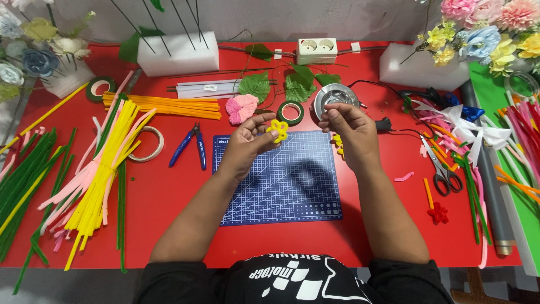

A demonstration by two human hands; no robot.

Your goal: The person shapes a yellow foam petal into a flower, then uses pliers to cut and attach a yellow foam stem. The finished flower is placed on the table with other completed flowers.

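Looking down from my head camera, I am holding my left hand (244,143) over the upper edge of the blue gridded cutting mat (278,194) in the middle of the frame, pinching a small yellow looped pipe-cleaner flower (278,129) between thumb and fingertips. My right hand (349,132) is hovering just beside it, to the right, with its fingertips drawn together; something thin may be between them, but I cannot tell what. A few more small yellow loops (337,141) are peeking out beneath that hand.

As far as I can judge, the yellow flower is already shaped into petals, but it is carrying no stem or leaf yet, so the wrapping seems left to do. One fluffy pink pipe-cleaner blossom (241,108) is lying finished above the mat, near a roll of green floral tape (291,112) and some green fabric leaves (256,85).

On the red bench (169,225), a big bundle of yellow, pink and green pipe cleaners (98,174) is filling the left of the frame, blue-handled pliers (191,146) are lying just left of the mat, and grey scissors (441,169) are resting at the right among ribbon scraps.
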